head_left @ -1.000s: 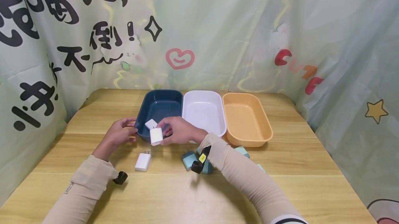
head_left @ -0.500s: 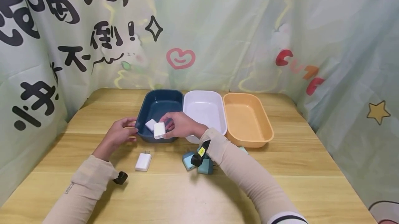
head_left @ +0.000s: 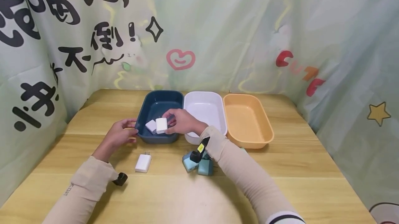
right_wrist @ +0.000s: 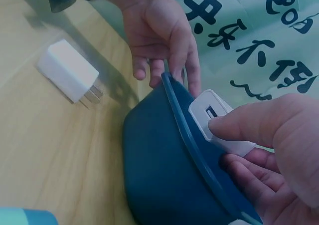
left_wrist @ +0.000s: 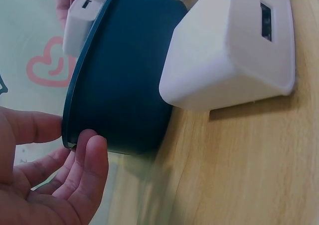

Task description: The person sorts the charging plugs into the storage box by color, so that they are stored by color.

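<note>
A white USB wall charger [head_left: 161, 125] is pinched by my right hand [head_left: 184, 123] over the near part of the dark blue tray [head_left: 162, 96]. Thumb and fingers grip it, its USB slot facing the thumb in the right wrist view. Another white charger [head_left: 151, 126] lies inside that tray, just left of the held one. My left hand [head_left: 120, 134] holds the tray's near left rim, thumb and fingers at the edge [left_wrist: 82, 80]. On the table in front of the tray lies a third white charger [head_left: 143, 162], prongs pointing away.
A white tray [head_left: 204, 99] and an orange tray [head_left: 246, 113] stand in a row right of the blue one. Several blue-green chargers [head_left: 205, 167] lie on the wooden table [head_left: 174, 199], partly under my right forearm. A printed curtain [head_left: 218, 43] hangs behind the table.
My right hand has carried the white charger farther back and slightly right, from the blue tray's front edge to over its inside. The left hand stays at the rim.
</note>
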Available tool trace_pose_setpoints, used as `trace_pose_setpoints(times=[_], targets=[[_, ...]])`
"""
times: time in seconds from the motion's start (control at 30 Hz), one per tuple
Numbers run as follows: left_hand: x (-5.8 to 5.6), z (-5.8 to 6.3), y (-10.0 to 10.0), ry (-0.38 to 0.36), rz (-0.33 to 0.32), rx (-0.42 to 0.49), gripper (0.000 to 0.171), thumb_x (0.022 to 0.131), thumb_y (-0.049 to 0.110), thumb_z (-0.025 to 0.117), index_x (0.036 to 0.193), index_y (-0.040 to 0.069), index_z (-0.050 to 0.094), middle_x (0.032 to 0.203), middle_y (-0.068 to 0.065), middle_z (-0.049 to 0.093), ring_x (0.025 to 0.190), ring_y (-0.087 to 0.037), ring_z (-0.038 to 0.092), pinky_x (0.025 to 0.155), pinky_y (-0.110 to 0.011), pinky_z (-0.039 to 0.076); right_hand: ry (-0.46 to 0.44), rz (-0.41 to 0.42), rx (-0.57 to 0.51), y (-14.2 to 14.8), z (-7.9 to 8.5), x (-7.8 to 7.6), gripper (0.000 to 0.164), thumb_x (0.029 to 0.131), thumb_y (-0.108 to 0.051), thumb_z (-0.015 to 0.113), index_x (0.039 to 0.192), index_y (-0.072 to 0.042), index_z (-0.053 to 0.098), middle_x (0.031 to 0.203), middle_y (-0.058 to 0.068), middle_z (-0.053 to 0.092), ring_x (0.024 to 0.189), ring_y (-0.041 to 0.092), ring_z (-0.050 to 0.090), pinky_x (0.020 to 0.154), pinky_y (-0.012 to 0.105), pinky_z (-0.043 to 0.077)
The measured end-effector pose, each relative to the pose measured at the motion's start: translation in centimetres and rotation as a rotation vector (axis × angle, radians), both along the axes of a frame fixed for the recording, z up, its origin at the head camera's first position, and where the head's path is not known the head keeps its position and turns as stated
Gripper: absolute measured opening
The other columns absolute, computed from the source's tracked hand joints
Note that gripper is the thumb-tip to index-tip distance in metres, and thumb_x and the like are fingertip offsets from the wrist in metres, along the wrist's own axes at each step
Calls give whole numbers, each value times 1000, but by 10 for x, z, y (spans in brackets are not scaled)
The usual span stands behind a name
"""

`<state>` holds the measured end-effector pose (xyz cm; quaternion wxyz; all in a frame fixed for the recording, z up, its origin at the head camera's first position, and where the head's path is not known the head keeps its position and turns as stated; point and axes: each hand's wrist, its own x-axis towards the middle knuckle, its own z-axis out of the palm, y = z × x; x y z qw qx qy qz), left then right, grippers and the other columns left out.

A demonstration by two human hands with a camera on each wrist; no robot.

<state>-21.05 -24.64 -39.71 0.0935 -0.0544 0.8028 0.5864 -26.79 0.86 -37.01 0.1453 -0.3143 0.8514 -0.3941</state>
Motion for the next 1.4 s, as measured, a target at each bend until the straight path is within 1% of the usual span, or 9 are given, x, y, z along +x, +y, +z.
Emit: trace_pose_setpoints(times=[0.13,0.27,0.5,0.63,0.8,0.93,1.1,1.4], targets=[[-1,1,1,7,-12,31,56,94,-2,53,146,-4,33,132,-27,41,89,-23,61,73,-33,58,-1,-18,-4,1,0,-6,48,75,-7,83,117,-3,59,110,8,59,90,13,65,80,19,53],[0,2,1,15,-10,30,56,94,-2,54,146,-5,34,131,-27,40,88,-23,61,72,-33,58,1,-27,-26,0,0,-12,49,75,-7,83,117,-2,59,109,9,58,90,14,65,81,20,53],[2,2,0,1,-8,27,56,94,-2,54,146,-5,33,133,-27,39,89,-23,61,73,-33,58,10,-53,-70,-3,-1,-20,49,75,-5,83,118,0,59,111,11,59,90,16,65,80,19,53],[2,1,-1,-3,-5,28,56,94,-2,54,146,-4,33,133,-26,39,88,-23,61,72,-32,58,7,-70,-68,-3,-1,-24,49,75,-7,83,118,-1,59,110,10,59,89,16,65,79,20,54],[1,2,-1,-5,-5,29,56,94,-2,53,147,-3,33,134,-27,39,90,-25,60,72,-31,58,35,-81,-49,-3,0,-29,48,76,-10,83,118,-2,60,108,9,60,84,14,66,74,21,54],[0,3,-1,-2,-5,26,56,94,-2,53,147,-3,33,134,-27,39,89,-24,61,72,-31,58,48,-87,-54,-4,0,-33,48,76,-9,83,118,-1,60,109,10,60,82,14,66,72,22,54],[-1,3,-1,2,-6,25,56,94,-2,53,147,-3,33,134,-27,39,87,-23,62,72,-31,58,27,-96,-64,-5,2,-35,50,76,-8,83,120,0,59,112,11,60,83,16,66,71,23,55],[-1,1,-2,-1,-2,31,56,94,-3,53,147,-3,33,132,-27,40,91,-28,61,71,-31,58,10,-126,-70,-9,-2,-43,49,75,-8,83,117,1,59,111,12,61,82,16,67,70,22,55]])
